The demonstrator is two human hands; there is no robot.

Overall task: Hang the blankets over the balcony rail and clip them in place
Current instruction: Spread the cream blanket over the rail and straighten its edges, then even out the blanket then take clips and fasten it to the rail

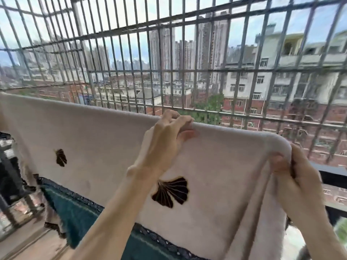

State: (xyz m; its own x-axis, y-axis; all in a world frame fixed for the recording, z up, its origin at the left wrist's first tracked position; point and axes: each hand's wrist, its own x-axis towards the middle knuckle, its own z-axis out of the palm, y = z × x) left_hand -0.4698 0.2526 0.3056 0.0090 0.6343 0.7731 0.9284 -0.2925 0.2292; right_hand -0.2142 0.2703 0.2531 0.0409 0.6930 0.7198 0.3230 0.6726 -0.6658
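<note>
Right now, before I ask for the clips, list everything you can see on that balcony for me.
Blanket: one, pale pink with dark ginkgo-leaf motifs, draped over the rail, hanging toward the camera.
Teal blanket: one, dark teal with a patterned trim, hanging under the pink one, lower left.
Security grille: one, grey metal bars, beyond the rail.
Clips: none visible.
Left hand: gripping the pink blanket's top fold, centre.
Right hand: bunching the pink blanket's right edge.

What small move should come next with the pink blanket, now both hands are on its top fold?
Probably draw the right hand outward to flatten the bunched corner of the pink blanket along the rail, while the left hand pins the top fold. Cloth gathers in folds under the right hand, and no clip is visible yet.
</note>
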